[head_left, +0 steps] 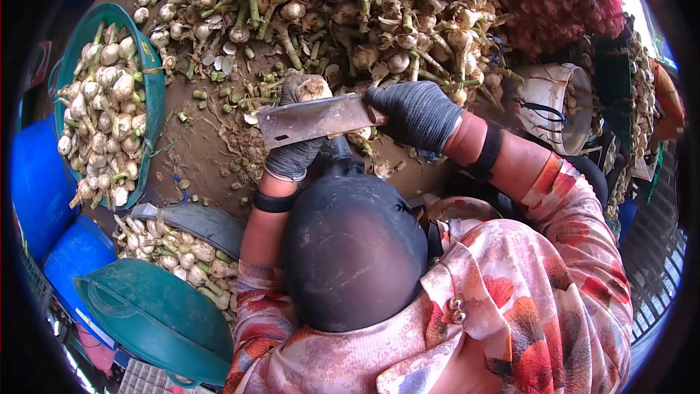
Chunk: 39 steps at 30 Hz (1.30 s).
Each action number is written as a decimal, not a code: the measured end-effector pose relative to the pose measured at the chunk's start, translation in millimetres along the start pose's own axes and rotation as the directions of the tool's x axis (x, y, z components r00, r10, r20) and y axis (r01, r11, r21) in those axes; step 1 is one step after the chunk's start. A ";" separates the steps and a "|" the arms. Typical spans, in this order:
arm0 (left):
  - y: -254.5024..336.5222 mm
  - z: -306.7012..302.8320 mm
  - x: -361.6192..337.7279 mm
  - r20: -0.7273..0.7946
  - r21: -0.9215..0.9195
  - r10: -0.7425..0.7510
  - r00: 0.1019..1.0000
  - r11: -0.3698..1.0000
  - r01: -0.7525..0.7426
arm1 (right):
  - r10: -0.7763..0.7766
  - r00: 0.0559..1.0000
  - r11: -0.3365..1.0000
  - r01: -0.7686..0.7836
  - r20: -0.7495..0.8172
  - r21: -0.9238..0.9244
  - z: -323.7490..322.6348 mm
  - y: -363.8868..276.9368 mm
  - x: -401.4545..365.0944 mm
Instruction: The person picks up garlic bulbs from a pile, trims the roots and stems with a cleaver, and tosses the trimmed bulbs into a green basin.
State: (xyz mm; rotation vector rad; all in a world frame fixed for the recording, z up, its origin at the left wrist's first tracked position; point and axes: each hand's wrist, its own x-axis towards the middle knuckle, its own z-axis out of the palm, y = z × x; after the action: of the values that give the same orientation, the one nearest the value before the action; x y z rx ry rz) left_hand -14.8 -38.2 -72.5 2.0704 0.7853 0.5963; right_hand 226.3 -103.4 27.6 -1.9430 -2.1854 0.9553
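My right hand, in a dark grey knitted glove, is closed around the handle of a cleaver. The cleaver's broad, stained blade lies sideways across my left hand, gloved the same way. Above the blade, the left fingers are wrapped round a garlic bulb with its root end showing; the blade hides part of this grip. A large dark rounded object sits between my arms, with a narrow piece at its far end under the blade. Cut green stalk pieces litter the ground by the left hand.
A big heap of garlic with stalks spreads ahead. Left stands a green basin of trimmed bulbs, with blue drums beyond. A tilted green tub is lower left. Right are a white bucket and a red mesh sack.
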 end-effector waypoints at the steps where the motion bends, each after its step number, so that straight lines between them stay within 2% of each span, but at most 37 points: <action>1: 3.7 -0.2 -0.1 -0.008 0.000 -0.012 1.000 1.000 0.012 | 0.020 1.000 1.000 -0.019 0.023 -0.017 3.0 1.7 -0.5; 4: 16.0 1.3 6.1 0.005 -0.116 -0.108 0.994 0.987 0.108 | -0.004 1.000 1.000 0.004 -0.020 -0.017 14.8 15.4 -2.4; 6: 12.4 6.9 1.7 -0.056 0.016 0.012 0.998 1.000 -0.011 | -0.039 0.998 0.999 0.039 -0.046 -0.008 23.1 23.0 -4.5; 7: 44.0 -7.0 22.4 -0.081 -0.192 -0.067 0.995 0.980 0.050 | -0.055 0.997 0.998 0.055 -0.058 -0.004 25.7 24.8 -5.6; 10: 52.8 -25.1 19.1 -0.071 -0.174 -0.124 0.990 0.979 0.110 | -0.036 0.997 0.997 0.032 -0.071 -0.065 28.4 21.4 -0.8; 11: 66.7 -41.3 15.6 -0.148 -0.222 -0.222 0.964 0.957 0.187 | 0.053 0.983 0.998 -0.046 -0.177 0.047 36.6 35.9 -1.3; 12: 82.3 -64.6 14.9 -0.221 -0.272 -0.319 0.922 0.928 0.255 | 0.316 0.946 0.949 -0.315 -0.077 0.026 24.8 51.7 0.5; 13: 85.4 -93.2 15.6 -0.376 -0.146 -0.161 0.913 0.983 0.113 | 0.281 0.948 0.958 -0.286 -0.147 -0.012 24.9 68.9 -9.9; 14: 66.5 -127.0 7.5 -0.480 -0.449 -0.340 0.809 0.887 0.106 | 0.233 0.951 0.967 -0.249 -0.203 -0.061 26.7 83.3 -18.4; 15: 50.8 -161.0 5.0 -0.472 -0.661 -0.315 0.823 0.744 -0.094 | 0.209 0.945 0.974 -0.223 -0.252 -0.029 23.1 84.0 -23.8; 16: 34.9 -195.0 3.6 -0.464 -0.826 -0.291 0.837 0.482 -0.290 | 0.212 0.929 0.976 -0.218 -0.302 0.015 19.1 78.2 -35.9; 17: 19.6 -228.7 2.7 -0.455 -0.889 -0.266 0.850 0.190 -0.416 | 0.179 0.918 0.981 -0.193 -0.353 -0.005 15.7 77.8 -40.4; 18: 18.1 -225.4 8.3 -0.472 -0.880 -0.463 0.750 0.199 -0.431 | 0.224 0.913 0.973 -0.228 -0.342 0.028 9.3 73.1 -40.8; 20: 1.9 -170.3 36.9 -0.392 -0.884 -0.620 0.680 0.459 -0.090 | 0.313 0.899 0.950 -0.299 -0.306 0.093 0.8 59.9 -47.9; 21: 11.4 -121.2 37.8 -0.360 -0.539 -0.318 0.877 0.838 0.082 | 0.330 0.895 0.944 -0.315 -0.300 0.100 5.6 63.2 -51.2; 22: -17.9 -76.9 37.3 -0.049 -0.270 -0.247 0.968 0.936 0.225 | 0.367 0.890 0.930 -0.342 -0.269 0.139 5.1 57.9 -54.7; 23: 7.2 -36.4 34.1 0.219 -0.055 -0.070 0.973 0.995 0.084 | 0.403 0.897 0.901 -0.355 -0.182 0.248 10.3 57.3 -58.4; 24: 2.5 -3.2 23.1 0.425 0.112 0.366 0.828 0.886 -0.449 | 0.426 0.898 0.867 -0.371 -0.110 0.333 15.0 62.8 -60.6; 25: 2.2 36.6 20.9 0.737 0.163 0.170 0.654 0.895 -0.416 | 0.255 0.902 0.964 -0.209 -0.348 0.164 22.5 59.1 -64.8; 26: -7.4 77.4 11.5 0.787 0.069 0.296 0.541 0.830 -0.554 | 0.277 0.917 0.960 -0.249 -0.287 0.130 9.9 49.4 -69.9; 27: -3.8 90.4 16.1 0.760 0.029 0.472 0.447 0.661 -0.750 | 0.289 0.918 0.954 -0.255 -0.272 0.155 6.3 45.6 -72.7; 28: -19.6 112.3 13.1 0.800 0.114 0.393 0.453 0.642 -0.758 | 0.319 0.922 0.947 -0.301 -0.219 0.111 15.2 51.7 -75.6; 29: -22.3 112.3 18.4 0.841 0.121 0.312 0.441 0.688 -0.716 | 0.303 0.927 0.952 -0.282 -0.222 0.122 9.6 47.7 -78.2; 30: -44.4 129.7 10.1 0.830 0.120 0.357 0.428 0.635 -0.763 | 0.353 0.917 0.934 -0.333 -0.186 0.130 1.4 40.8 -78.3; 31: -51.1 138.1 9.2 0.892 0.153 0.269 0.363 0.575 -0.804 | 0.346 0.915 0.937 -0.328 -0.207 0.118 5.8 45.1 -78.8; 33: -76.7 156.4 -1.8 0.877 0.214 0.214 0.429 0.626 -0.749 | 0.417 0.899 0.909 -0.413 -0.135 0.063 -13.2 36.0 -80.9; 36: -41.2 130.8 16.7 0.932 0.161 0.164 0.323 0.610 -0.776 | 0.439 0.890 0.897 -0.427 -0.119 0.115 -7.0 46.5 -83.7; 39: -28.2 138.3 11.5 0.922 0.320 0.025 0.387 0.515 -0.795 | 0.413 0.900 0.910 -0.403 -0.138 0.097 -10.1 37.7 -91.8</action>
State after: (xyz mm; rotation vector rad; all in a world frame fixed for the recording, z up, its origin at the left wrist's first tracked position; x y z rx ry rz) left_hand 73.6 -90.1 -170.2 2.9444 -0.3196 -0.7009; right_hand 282.1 -183.1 49.3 -2.4059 -1.6717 0.8674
